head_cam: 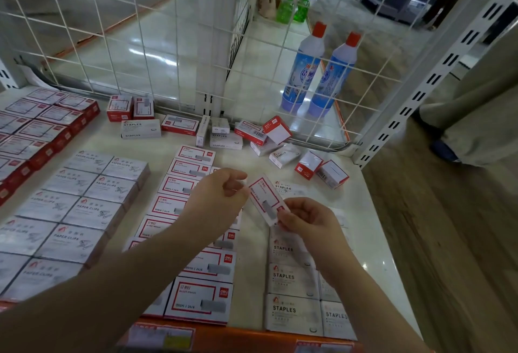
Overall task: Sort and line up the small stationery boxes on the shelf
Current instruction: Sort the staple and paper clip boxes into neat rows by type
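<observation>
Both hands pinch one staple box [265,202] mid-frame, above the shelf [330,201].
Left hand [215,201] takes its top end, right hand [305,219] the bottom; looks light, stiff card, so grip the short ends.

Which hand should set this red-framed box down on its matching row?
Left, probably. Both the left hand and right hand pinch the box, but the red-framed row lies under the left.

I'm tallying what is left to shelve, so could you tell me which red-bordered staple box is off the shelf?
The red-bordered box pinched between the left hand and right hand; the others lie on the shelf.
</observation>
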### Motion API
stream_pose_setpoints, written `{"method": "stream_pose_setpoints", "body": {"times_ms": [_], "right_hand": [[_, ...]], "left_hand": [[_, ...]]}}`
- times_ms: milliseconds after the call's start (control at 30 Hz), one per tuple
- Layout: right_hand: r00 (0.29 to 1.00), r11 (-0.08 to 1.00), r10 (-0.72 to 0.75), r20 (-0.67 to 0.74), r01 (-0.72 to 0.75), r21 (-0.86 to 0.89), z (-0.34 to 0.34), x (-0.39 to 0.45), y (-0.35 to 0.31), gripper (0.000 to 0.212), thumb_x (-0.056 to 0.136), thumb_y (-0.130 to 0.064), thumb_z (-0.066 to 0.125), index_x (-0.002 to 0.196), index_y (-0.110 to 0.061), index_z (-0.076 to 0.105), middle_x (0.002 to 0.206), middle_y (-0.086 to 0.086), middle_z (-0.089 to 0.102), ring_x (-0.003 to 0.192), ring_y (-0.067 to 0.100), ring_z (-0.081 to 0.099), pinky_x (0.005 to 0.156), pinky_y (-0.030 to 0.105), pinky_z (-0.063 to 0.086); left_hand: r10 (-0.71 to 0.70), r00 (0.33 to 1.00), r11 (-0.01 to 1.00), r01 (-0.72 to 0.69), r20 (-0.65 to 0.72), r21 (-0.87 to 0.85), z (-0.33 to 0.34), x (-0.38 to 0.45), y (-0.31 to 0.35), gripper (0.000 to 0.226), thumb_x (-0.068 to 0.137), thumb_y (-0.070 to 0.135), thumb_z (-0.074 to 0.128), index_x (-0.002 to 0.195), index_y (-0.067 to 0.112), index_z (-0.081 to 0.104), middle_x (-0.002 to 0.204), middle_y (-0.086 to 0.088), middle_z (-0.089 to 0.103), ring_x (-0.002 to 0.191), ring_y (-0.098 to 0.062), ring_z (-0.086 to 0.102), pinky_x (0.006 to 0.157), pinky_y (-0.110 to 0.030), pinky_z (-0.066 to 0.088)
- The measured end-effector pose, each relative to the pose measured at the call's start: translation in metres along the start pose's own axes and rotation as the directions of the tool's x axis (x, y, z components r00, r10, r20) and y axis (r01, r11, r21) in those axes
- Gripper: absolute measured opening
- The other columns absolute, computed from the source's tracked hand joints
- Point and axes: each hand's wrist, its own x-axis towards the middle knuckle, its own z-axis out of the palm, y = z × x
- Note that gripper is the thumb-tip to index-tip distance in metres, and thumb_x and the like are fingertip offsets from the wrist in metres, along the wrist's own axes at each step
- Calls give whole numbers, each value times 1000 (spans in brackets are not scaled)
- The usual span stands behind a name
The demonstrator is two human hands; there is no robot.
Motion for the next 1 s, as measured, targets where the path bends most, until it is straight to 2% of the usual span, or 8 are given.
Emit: {"method": "stream_pose_setpoints", "body": {"times_ms": [133, 267, 433, 500, 600, 700, 800, 1000], "right_hand": [[999, 999, -35, -6, 35, -3, -5, 3, -2, 13, 89, -7, 58, 97, -12, 67, 84, 2, 73, 70, 10, 64, 67, 21, 54], [998, 999, -36, -51, 37, 15, -7, 5, -3, 16, 90, -10, 56, 102, -17, 63, 87, 4, 73, 82, 19, 69, 75, 28, 57], [995, 996, -85, 43, 84, 32, -7, 2, -5, 34, 80, 3, 65, 106, -19, 60, 90, 2, 73, 86, 14, 69, 75, 23, 55], [991, 992, -124, 53, 126, -30, -7, 2, -3, 42, 77, 8, 65, 108, -19, 60, 91, 1, 72, 86, 11, 68, 73, 19, 54], [983, 963, -177, 46, 183, -200, -8, 4, 2, 42, 78, 0, 69, 111, -23, 58, 95, -6, 69, 89, 8, 65, 74, 15, 52], [972, 908, -229, 56, 234, -349, -9, 6, 4, 40, 79, -11, 71, 109, -32, 55, 97, -14, 66, 92, -1, 61, 75, 8, 48], [964, 885, -260, 58, 262, -385, -10, 8, 3, 42, 80, -9, 70, 104, -38, 51, 96, -21, 62, 91, -9, 58, 73, 3, 45], [958, 859, -279, 66, 280, -428, -12, 14, 1, 44, 78, -4, 71, 102, -36, 51, 96, -20, 61, 92, -2, 58, 78, 6, 47]], "left_hand": [[-23, 997, 1000, 22, 76, 13, -5, -2, 2, 21, 92, 20, 54, 110, 16, 62, 83, 15, 60, 82, -2, 60, 62, -7, 47], [-52, 994, 999, 53, 92, -9, -2, -5, 0, 23, 91, 21, 56, 112, 13, 60, 86, 11, 63, 86, -7, 62, 64, -7, 44], [-77, 992, 997, 75, 103, 24, -1, -6, -2, 30, 93, 22, 53, 122, 12, 56, 99, 3, 66, 87, -9, 62, 58, -5, 41], [-75, 991, 996, 70, 111, 46, -1, -7, -2, 28, 94, 21, 52, 120, 11, 57, 104, 0, 67, 86, -9, 62, 61, -6, 44], [-85, 986, 996, 79, 141, 51, 0, -8, -4, 25, 93, 19, 53, 117, 13, 56, 108, -3, 67, 91, -11, 63, 68, -11, 47], [-69, 983, 994, 53, 168, 97, -1, -8, -6, 23, 91, 18, 56, 114, 17, 52, 95, 3, 68, 73, -5, 63, 57, -8, 47], [-41, 986, 992, 20, 164, 128, -1, -7, -8, 21, 90, 17, 58, 107, 23, 47, 91, 7, 67, 73, -5, 62, 58, -9, 47], [-18, 987, 989, -5, 157, 145, -1, -7, -7, 23, 90, 16, 58, 105, 25, 43, 90, 8, 60, 80, -9, 61, 64, -12, 48]]}}
